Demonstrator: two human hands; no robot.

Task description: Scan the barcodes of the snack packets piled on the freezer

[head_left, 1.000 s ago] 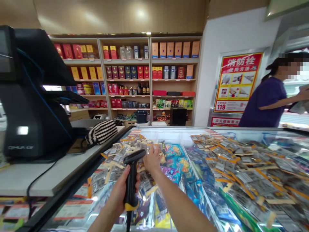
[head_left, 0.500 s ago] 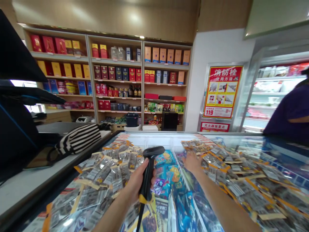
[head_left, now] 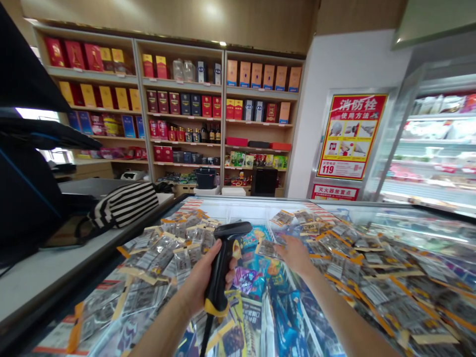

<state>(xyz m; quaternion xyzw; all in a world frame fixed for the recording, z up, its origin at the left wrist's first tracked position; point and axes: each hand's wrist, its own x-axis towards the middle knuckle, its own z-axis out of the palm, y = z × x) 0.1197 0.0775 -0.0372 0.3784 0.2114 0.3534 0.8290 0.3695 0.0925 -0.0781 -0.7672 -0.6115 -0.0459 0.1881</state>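
Note:
My left hand [head_left: 203, 280] is wrapped round the handle of a black and yellow barcode scanner [head_left: 219, 267], its head upright and its cable hanging down. My right hand [head_left: 295, 253] pinches a small clear snack packet [head_left: 268, 248] with a tan edge, held over the middle of the freezer's glass top, to the right of the scanner. Similar packets lie in a heap on the left [head_left: 163, 253] and in a wider heap on the right [head_left: 357, 267]. Beneath the glass, blue ice cream packs [head_left: 275, 267] show between the two heaps.
A black-and-white striped bag [head_left: 124, 204] rests on the counter [head_left: 22, 287] at the left, near a dark monitor [head_left: 29, 124]. Behind the chest freezer stand shelves [head_left: 182, 89] of boxed bottles. A red notice [head_left: 351, 136] hangs on the wall, and a lit fridge [head_left: 439, 144] stands at right.
My right hand has lifted a packet from the right heap and brought it left, nearer the scanner. The scanner has shifted slightly left. The person at the right edge is out of view.

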